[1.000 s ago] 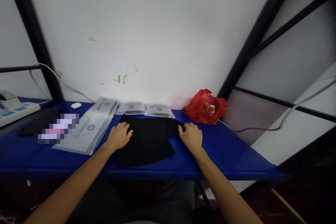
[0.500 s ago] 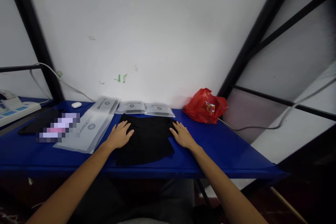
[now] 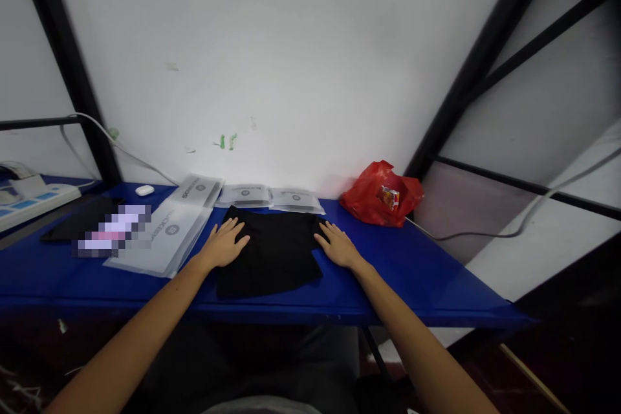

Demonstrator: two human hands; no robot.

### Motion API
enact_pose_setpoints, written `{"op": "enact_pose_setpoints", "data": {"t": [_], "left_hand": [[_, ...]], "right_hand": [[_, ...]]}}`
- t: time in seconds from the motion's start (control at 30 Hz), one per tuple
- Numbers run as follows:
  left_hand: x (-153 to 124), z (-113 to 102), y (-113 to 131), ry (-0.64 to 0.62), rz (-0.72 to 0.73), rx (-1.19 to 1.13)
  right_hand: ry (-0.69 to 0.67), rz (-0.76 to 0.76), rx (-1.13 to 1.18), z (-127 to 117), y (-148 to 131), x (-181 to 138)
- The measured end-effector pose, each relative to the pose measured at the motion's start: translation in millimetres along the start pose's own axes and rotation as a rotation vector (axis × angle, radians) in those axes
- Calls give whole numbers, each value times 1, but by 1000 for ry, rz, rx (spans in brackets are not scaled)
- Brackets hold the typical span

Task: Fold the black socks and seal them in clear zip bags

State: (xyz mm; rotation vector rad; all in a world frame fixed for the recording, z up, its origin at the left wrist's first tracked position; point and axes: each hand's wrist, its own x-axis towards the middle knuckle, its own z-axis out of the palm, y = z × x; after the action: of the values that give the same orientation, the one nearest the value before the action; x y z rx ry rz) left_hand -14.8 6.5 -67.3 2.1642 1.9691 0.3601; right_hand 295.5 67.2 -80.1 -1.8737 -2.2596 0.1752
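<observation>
A pair of black boxer shorts lies spread on the blue table, the narrower end toward the wall and the wider end toward me. Over the left edge of the cloth rests my left hand, palm down and fingers spread. My right hand lies flat at the upper right edge, its fingertips touching the fabric and the rest over the table. Neither hand grips anything.
Left of the shorts lie frosted plastic bags with dark print; two flat packets line the wall. A red plastic bag sits at the back right. Further left are a blurred phone, a white earbud case and a power strip.
The view has shifted slightly. Both hands stay flat at the sides of the shorts, in nearly the same place, and the cloth looks almost unchanged.
</observation>
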Motion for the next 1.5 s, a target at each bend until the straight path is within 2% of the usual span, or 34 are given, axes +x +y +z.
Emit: {"op": "enact_pose_setpoints", "data": {"t": [0.37,0.8,0.87,0.97,1.03,1.1,1.17,1.23,1.3,1.4,1.5], "left_hand": [[16,8,-7,60,5,2],[16,7,-9,149,26,16],[16,6,-10,203,44,34],[11,0,-6,311,93,57],[3,-7,2,393,140,63],[-10,-14,12,449,201,59],[-26,-20,22,400,267,53],[-42,-24,29,218,297,67],[-56,-27,29,90,293,69],[-72,-32,20,15,293,18],[-83,-38,6,-55,302,-39]], "right_hand": [[22,-6,17,2,2,10],[89,-18,83,5,6,10],[145,-22,108,4,6,8],[324,-49,153,-2,3,2],[455,-92,195,-8,-4,-6],[530,-169,242,-15,-16,-18],[501,-297,276,-20,-32,-34],[358,-451,265,-23,-46,-51],[220,-534,233,-24,-56,-65],[61,-549,219,-24,-59,-77],[2,-522,220,-26,-52,-78]]}}
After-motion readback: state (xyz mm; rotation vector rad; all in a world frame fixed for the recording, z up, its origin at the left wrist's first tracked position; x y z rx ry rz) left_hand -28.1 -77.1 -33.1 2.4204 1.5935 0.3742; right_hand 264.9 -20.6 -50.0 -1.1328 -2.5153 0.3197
